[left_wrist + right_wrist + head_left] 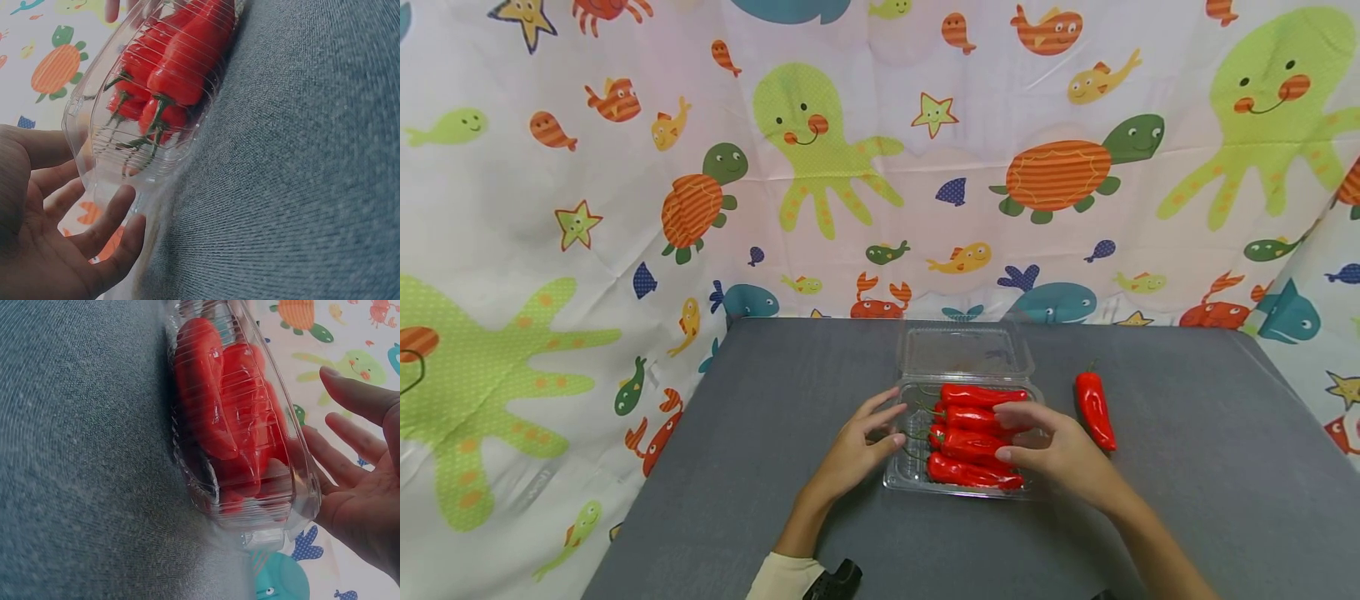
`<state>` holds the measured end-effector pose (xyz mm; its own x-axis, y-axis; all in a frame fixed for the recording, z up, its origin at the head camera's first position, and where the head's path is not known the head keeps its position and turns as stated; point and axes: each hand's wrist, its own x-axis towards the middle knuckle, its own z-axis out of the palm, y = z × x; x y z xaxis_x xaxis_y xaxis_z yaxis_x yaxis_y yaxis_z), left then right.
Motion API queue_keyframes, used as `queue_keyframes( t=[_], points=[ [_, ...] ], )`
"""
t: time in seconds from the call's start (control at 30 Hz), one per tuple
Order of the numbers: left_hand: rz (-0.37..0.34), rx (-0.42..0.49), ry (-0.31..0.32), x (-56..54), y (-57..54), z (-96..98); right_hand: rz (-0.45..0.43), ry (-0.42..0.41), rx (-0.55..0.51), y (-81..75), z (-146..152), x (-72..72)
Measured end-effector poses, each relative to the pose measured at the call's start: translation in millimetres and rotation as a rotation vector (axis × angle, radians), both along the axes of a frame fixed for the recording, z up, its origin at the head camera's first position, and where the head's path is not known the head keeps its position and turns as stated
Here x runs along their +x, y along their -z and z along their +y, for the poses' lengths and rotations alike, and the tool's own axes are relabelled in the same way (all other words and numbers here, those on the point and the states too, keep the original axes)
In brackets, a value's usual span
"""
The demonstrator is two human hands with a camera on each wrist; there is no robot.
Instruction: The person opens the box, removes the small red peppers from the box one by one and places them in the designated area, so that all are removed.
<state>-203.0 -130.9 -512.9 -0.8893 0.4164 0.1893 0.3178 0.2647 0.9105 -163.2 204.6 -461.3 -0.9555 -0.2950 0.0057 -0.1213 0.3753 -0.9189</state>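
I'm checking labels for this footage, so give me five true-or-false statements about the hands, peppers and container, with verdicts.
1. The left hand is at the left side of the clear container. True.
2. The lid is shut. False: it is open.
3. One loose pepper lies on the table, right of the container. True.
4. The peppers inside the container are green. False: they are red.
5. The right hand holds the loose pepper. False: it is at the container's right side.

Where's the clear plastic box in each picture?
Head: the clear plastic box is below the middle, just right of centre.
Left wrist: box in the upper part, left of centre.
Right wrist: box in the upper part, just right of centre.
Shared landmark: the red peppers inside it.
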Motion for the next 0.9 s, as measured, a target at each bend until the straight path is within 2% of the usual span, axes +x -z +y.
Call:
queue_keyframes(
  t=[0.4,0.63,0.9],
  points=[
    [0.016,-0.007,-0.007,0.9,-0.7,0.0,0.033,-0.023,0.079,1.3,-7.2,-1.7],
    [-0.014,-0.025,-0.013,1.7,-2.7,0.3,0.055,-0.024,0.110,5.0,-11.0,-2.7],
    [-0.013,-0.032,-0.016,0.3,-2.0,0.6,0.067,-0.022,0.157,6.3,-14.9,-3.0]
  ],
)
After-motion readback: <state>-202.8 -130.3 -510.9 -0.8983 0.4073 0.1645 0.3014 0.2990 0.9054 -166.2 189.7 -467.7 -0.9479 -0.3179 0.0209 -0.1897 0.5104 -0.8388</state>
